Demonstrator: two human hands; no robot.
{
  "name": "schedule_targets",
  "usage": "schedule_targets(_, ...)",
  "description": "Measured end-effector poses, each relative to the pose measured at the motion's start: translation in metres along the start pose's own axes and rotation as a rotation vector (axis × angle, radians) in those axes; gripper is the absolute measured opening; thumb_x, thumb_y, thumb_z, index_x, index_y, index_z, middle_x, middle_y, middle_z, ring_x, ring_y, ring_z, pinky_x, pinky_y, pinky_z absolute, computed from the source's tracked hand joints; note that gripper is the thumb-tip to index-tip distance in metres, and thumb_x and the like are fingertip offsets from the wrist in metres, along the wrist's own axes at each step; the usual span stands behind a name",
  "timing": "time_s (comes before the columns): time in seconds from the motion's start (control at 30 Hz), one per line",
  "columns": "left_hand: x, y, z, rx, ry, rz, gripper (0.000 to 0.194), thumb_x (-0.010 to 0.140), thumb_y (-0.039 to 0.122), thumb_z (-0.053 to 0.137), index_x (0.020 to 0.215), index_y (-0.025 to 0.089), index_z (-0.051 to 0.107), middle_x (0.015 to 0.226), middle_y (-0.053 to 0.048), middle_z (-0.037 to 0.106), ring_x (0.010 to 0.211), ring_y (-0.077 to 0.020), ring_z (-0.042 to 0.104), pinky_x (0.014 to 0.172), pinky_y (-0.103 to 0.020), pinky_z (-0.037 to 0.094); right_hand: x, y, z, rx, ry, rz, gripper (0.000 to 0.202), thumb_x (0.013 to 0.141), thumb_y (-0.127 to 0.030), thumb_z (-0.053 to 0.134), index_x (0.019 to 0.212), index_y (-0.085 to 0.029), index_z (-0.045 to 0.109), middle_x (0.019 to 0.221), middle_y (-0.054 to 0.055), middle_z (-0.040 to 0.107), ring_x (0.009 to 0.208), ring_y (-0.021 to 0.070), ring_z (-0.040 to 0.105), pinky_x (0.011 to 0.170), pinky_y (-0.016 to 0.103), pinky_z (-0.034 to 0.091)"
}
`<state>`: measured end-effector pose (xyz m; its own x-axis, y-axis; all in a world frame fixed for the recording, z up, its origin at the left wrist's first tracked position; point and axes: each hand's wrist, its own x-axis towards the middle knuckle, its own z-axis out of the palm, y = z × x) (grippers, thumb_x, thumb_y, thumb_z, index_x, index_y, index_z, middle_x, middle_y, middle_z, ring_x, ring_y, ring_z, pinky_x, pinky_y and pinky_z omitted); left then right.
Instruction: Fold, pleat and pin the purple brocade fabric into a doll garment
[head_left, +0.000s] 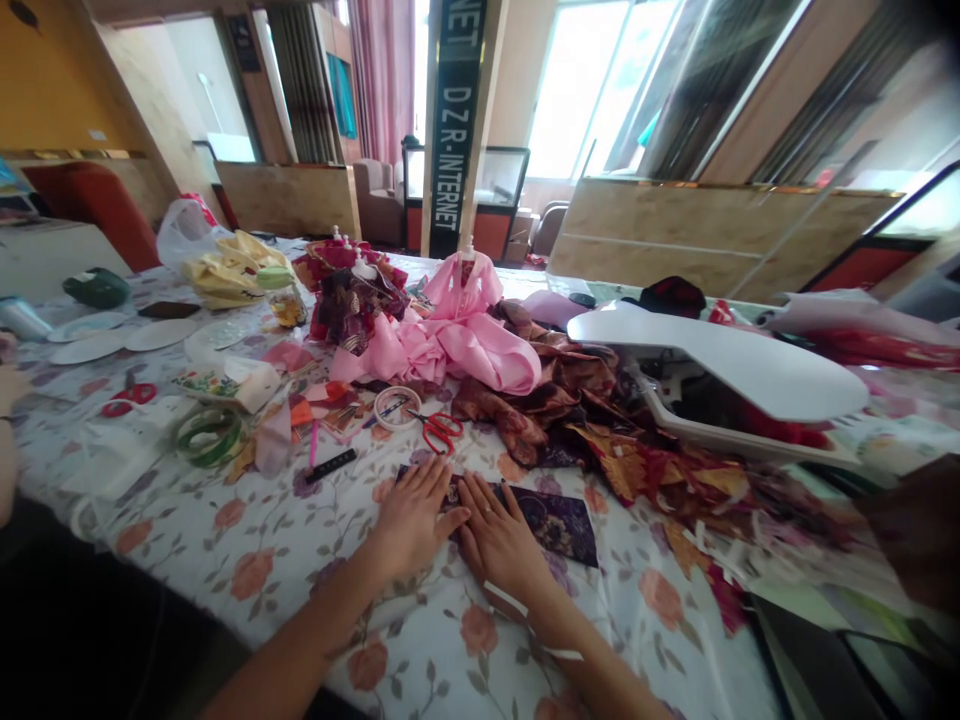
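A strip of dark purple patterned fabric [564, 526] lies flat on the flowered tablecloth in front of me. Both palms face down on it. My left hand [417, 520] covers its left end, fingers stretched forward. Beside it, my right hand [496, 528] presses on the middle with fingers extended, a ring on one of them and white strips around the wrist. Part of the fabric is hidden beneath the hands. Just beyond the fingertips rest red-handled scissors [441, 432] and a roll of tape [397, 408]. To the left is a short black ruler-like bar [331, 466].
A small dress form in a pink dress [466, 290] stands behind, near heaped brown fabric [555, 380]. At right sits a white lidded case [720, 350]. Green tape rolls [208, 436] and more red scissors [129, 394] lie left. Another person's arm [7, 440] shows at the left edge.
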<state>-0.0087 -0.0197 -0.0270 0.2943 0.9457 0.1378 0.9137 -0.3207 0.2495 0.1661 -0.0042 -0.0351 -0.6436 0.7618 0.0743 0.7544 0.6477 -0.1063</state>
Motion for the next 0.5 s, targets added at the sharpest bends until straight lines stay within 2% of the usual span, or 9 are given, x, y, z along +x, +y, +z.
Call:
schedule_targets(0.17, -0.012, -0.021, -0.004, 0.064, -0.002, -0.008, 0.064, 0.095, 0.053, 0.021, 0.145, 0.013, 0.029, 0.151, -0.010, 0.030, 0.140, -0.0220, 0.024, 0.113, -0.041, 0.023, -0.001, 0.001, 0.000, 0.008, 0.002, -0.001, 0.056, 0.094, -0.034, 0.028, 0.144, -0.009, 0.029, 0.151, 0.010, 0.024, 0.139, 0.0244, 0.024, 0.113, 0.050, 0.018)
schedule_targets(0.33, -0.022, -0.037, -0.006, 0.139, -0.005, -0.077, 0.069, 0.094, 0.056, 0.021, 0.144, 0.010, 0.030, 0.150, -0.012, 0.031, 0.140, -0.0233, 0.025, 0.113, -0.043, 0.022, -0.001, 0.000, -0.001, 0.012, -0.001, 0.005, 0.056, 0.095, -0.035, 0.028, 0.145, -0.010, 0.028, 0.151, 0.010, 0.023, 0.140, 0.0241, 0.024, 0.113, 0.050, 0.018)
schedule_targets(0.5, -0.024, -0.037, -0.009, 0.197, 0.042, -0.095, 0.075, 0.091, 0.061, 0.023, 0.142, 0.008, 0.033, 0.147, -0.017, 0.034, 0.138, -0.0283, 0.029, 0.111, -0.050, 0.023, -0.002, -0.001, 0.000, 0.020, 0.013, -0.003, 0.056, 0.094, -0.034, 0.029, 0.144, -0.009, 0.028, 0.151, 0.010, 0.025, 0.139, 0.0243, 0.025, 0.112, 0.051, 0.019)
